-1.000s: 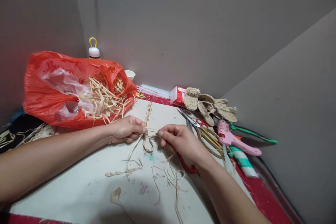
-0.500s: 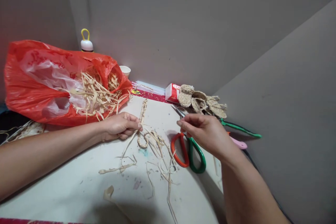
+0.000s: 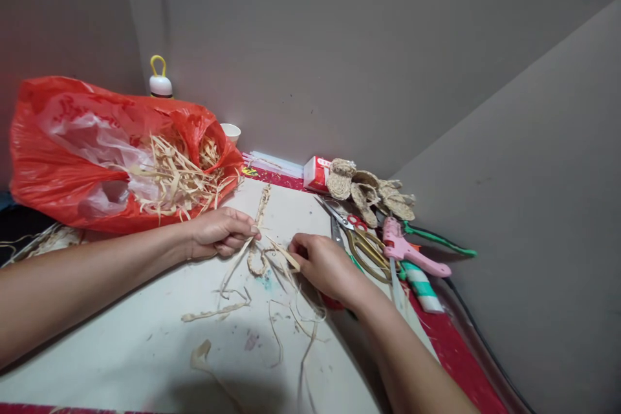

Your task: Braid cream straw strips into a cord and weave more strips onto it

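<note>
A braided straw cord [image 3: 262, 202] lies on the pale table top [image 3: 145, 349], running away from me and curling into a loop near my hands. My left hand [image 3: 220, 233] pinches the braid just above the loop, fingers closed on it. My right hand [image 3: 323, 265] has its fingers closed on loose pale straw strips [image 3: 286, 259] beside the loop. More loose strips [image 3: 291, 330] trail toward me across the table.
A red plastic bag [image 3: 72, 162] of straw lies at the left. Right of my hand are scissors [image 3: 361, 239], a pink glue gun [image 3: 407, 249], woven straw pieces [image 3: 369, 191], a red-white box [image 3: 315, 173]. A paper cup [image 3: 231, 132] and a bottle [image 3: 160, 83] stand behind the bag. Grey walls close in behind and right.
My right hand pulled away to the right and lifted, then came back down to the strips beside the loop. My left hand kept its pinch on the braid.
</note>
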A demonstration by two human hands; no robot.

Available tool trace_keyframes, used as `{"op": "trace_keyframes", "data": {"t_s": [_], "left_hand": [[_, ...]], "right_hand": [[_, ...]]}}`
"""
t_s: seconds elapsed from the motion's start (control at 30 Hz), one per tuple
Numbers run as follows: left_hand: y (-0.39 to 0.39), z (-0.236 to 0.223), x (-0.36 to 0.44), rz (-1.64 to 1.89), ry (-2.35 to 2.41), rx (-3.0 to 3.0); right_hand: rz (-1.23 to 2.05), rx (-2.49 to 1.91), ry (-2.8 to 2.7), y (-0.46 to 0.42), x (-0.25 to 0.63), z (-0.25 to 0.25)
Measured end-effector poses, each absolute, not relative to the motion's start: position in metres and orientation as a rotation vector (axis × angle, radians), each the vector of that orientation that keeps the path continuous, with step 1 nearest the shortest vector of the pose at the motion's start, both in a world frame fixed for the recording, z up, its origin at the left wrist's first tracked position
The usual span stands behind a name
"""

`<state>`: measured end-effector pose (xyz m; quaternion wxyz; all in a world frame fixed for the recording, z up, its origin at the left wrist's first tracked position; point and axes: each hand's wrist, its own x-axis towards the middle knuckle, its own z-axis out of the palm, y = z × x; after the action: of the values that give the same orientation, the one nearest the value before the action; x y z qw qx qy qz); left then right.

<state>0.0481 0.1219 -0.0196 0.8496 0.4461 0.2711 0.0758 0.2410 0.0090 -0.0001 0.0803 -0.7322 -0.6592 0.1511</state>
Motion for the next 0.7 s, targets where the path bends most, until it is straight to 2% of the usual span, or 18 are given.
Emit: {"op": "trace_keyframes", "data": {"t_s": [0.27, 0.4, 0.7], "left_hand": [[0.123, -0.022, 0.048, 0.146, 0.538, 0.94], [0.122, -0.021, 0.048, 0.146, 0.526, 0.926], [0.121, -0.022, 0.049, 0.15, 0.536, 0.907]], "right_hand": [[0.429, -2.202, -2.007, 0.007, 0.248, 0.002], [0.536, -2.11, -1.951, 0.01, 0.259, -0.002], [0.966, -1.745, -1.241, 0.015, 0.271, 0.008]]}}
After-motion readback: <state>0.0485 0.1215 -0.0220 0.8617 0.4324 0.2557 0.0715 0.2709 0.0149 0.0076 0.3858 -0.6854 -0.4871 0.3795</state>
